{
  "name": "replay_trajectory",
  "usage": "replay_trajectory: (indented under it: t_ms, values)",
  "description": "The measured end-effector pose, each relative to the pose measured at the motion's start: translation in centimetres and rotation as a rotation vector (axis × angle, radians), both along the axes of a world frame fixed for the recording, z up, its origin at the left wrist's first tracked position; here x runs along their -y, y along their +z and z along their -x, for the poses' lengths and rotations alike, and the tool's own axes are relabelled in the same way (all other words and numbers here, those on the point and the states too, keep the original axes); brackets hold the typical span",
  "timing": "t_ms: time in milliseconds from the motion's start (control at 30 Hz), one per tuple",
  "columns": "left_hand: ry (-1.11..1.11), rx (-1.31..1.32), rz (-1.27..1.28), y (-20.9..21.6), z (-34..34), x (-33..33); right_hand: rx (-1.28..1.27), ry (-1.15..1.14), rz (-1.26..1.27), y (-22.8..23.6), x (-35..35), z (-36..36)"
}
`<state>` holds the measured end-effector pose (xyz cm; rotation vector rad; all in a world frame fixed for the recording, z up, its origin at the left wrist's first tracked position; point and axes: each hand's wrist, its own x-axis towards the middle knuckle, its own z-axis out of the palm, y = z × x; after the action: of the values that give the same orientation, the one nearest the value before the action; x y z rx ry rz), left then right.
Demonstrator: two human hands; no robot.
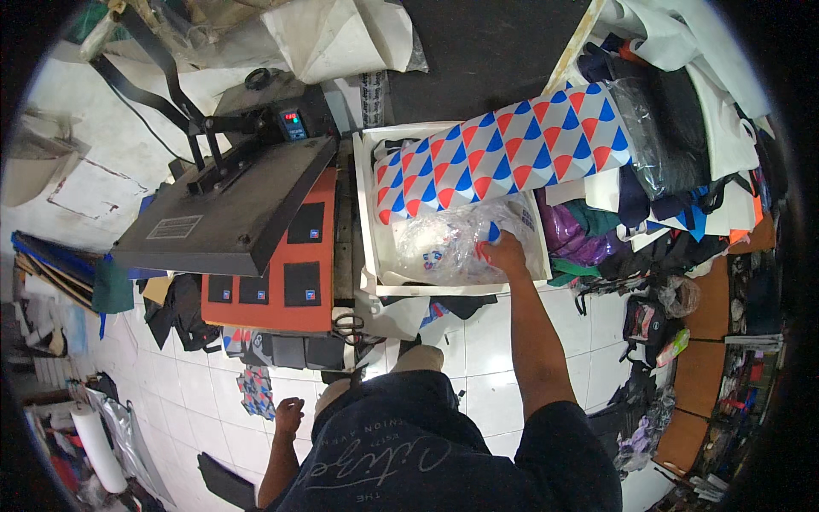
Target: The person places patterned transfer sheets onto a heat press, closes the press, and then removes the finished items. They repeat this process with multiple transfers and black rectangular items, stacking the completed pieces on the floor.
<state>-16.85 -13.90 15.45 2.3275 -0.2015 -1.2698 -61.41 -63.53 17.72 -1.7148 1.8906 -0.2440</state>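
My right hand (505,254) reaches into a white box (370,224), its fingers closed on a small red-and-blue printed piece (490,235). Around it in the box lies clear crumpled plastic (444,232) with small prints. My left hand (290,418) hangs low beside my leg, loosely curled, with nothing visible in it. To the left of the box, a heat press (230,200) has its black upper plate raised and swung aside. On its orange-red pad (318,264) lie several black fabric squares (302,284), each with a small blue-and-red mark.
Across the box's far side lies a long sheet (503,154) patterned in red, blue and grey. Heaped fabrics (682,145) fill the right side. Black scissors (347,328) rest by the pad's near corner. Patterned pieces (256,392) lie below the press, above white floor tiles.
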Motion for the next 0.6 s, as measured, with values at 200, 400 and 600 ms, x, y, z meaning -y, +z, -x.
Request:
replay_trajectory:
  t_ms: [200,400,600]
  values:
    - [-0.001,-0.046,-0.013,-1.1,-0.3,-0.8,-0.061,-0.003,0.065,-4.8,0.5,-0.4]
    - [0.031,-0.025,0.010,-0.7,-0.4,-0.9,-0.081,-0.041,-0.068,-4.0,0.2,-2.3]
    - [-0.022,0.000,-0.023,0.4,0.1,0.4,-0.096,-0.110,0.024,-5.5,-0.1,-1.3]
